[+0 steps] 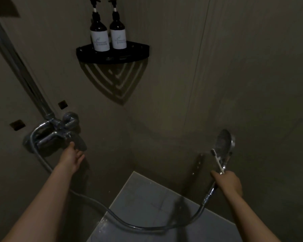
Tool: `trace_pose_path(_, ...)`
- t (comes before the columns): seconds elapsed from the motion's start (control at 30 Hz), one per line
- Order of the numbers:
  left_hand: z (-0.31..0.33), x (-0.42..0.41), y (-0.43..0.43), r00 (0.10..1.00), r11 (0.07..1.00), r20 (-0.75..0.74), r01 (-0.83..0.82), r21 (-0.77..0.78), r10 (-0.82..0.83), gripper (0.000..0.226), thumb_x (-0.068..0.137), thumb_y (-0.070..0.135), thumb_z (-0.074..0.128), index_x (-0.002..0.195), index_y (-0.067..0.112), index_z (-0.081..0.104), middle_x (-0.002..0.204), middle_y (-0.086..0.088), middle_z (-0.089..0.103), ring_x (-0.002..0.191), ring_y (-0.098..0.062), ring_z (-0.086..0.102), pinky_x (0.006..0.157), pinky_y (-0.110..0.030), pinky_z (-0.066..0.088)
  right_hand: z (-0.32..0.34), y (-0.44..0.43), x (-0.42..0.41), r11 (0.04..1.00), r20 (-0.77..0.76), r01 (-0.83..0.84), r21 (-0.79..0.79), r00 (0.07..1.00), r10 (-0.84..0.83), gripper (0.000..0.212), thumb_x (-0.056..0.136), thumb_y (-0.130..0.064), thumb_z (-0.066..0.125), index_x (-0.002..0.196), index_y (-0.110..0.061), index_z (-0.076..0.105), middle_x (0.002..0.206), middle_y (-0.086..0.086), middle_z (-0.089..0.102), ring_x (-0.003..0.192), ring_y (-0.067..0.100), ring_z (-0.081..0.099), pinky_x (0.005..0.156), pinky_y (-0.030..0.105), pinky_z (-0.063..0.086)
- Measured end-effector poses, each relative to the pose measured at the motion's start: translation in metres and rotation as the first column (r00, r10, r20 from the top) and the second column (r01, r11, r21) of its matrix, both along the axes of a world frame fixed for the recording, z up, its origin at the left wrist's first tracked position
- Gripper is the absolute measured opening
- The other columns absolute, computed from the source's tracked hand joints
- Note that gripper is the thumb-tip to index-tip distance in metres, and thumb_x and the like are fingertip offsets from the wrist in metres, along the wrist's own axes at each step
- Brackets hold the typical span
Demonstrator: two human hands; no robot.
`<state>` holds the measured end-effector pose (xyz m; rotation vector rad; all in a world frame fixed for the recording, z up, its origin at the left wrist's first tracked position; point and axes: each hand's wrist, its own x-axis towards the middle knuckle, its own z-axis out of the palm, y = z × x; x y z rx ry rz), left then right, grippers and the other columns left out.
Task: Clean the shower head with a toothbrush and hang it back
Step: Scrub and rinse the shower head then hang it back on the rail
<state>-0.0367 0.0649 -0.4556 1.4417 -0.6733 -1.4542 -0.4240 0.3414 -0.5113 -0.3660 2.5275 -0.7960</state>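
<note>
Head cam only, so one angle to go on, and it's pretty dim in there. Right hand (227, 183) is closed around the handle of the shower head (223, 145), holding it off its mount out on the right side with the face pointing up and away toward the wall. Same hand is also pinching the toothbrush (217, 160) against the handle, bristle end up near the lower edge of the face.

Left hand (72, 158) is open, fingers spread loose, fingertips at the mixer tap lever (73, 142) on the left wall. Can't say for sure it's actually pressing on it. Hose (129, 222) droops from the tap in a long loop down over the floor and back up to the handle.

Handling-wise, my guess: the head is chrome-finish and probably light, rigid, and slick if wet, so the narrow handle just below the head is the sensible spot to hold. The hose is flexible but will drag and twist the handle a bit, so a firm wrap matters. Toothbrush is thin and light and could slip out of that shared grip easily; I'd move it to the free hand before scrubbing.
</note>
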Motion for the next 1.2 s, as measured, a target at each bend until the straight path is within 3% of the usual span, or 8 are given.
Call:
trace_pose_path(0.53,-0.005,0.004,0.007,0.995,0.995,0.02,0.096,-0.016,-0.095,0.045,0.101,0.033,0.027,0.144,0.02,0.033,0.149,-0.002,0.04,0.137,-0.017,0.038,0.11,-0.03,0.031,0.008,0.145,0.014,0.938,-0.112,0.344,0.051,0.935,-0.337,0.045,0.078,-0.044,0.069,0.099,-0.004,0.068,0.104,0.025,0.066,0.097,0.042,0.061,0.076,0.04,0.046)
trace_pose_path(0.87,0.005,0.006,0.014,0.987,0.988,0.051,0.153,0.003,-0.153,0.051,0.098,0.046,0.029,0.142,0.021,0.037,0.148,0.001,0.04,0.134,-0.013,0.041,0.108,-0.027,0.032,0.009,0.203,0.026,0.888,-0.27,0.442,0.128,0.877,-0.397,0.037,0.079,-0.034,0.07,0.1,-0.004,0.066,0.103,0.029,0.064,0.097,0.048,0.06,0.08,0.046,0.049)
trace_pose_path(1.2,0.004,0.012,0.014,0.985,0.985,0.001,0.17,-0.011,-0.17,0.054,0.096,0.05,0.03,0.141,0.022,0.037,0.149,0.001,0.038,0.134,-0.013,0.04,0.109,-0.029,0.032,0.015,0.208,0.029,0.899,-0.346,0.412,0.148,0.873,-0.343,0.032,0.081,-0.028,0.068,0.103,-0.005,0.065,0.1,0.029,0.064,0.096,0.049,0.06,0.08,0.049,0.049)
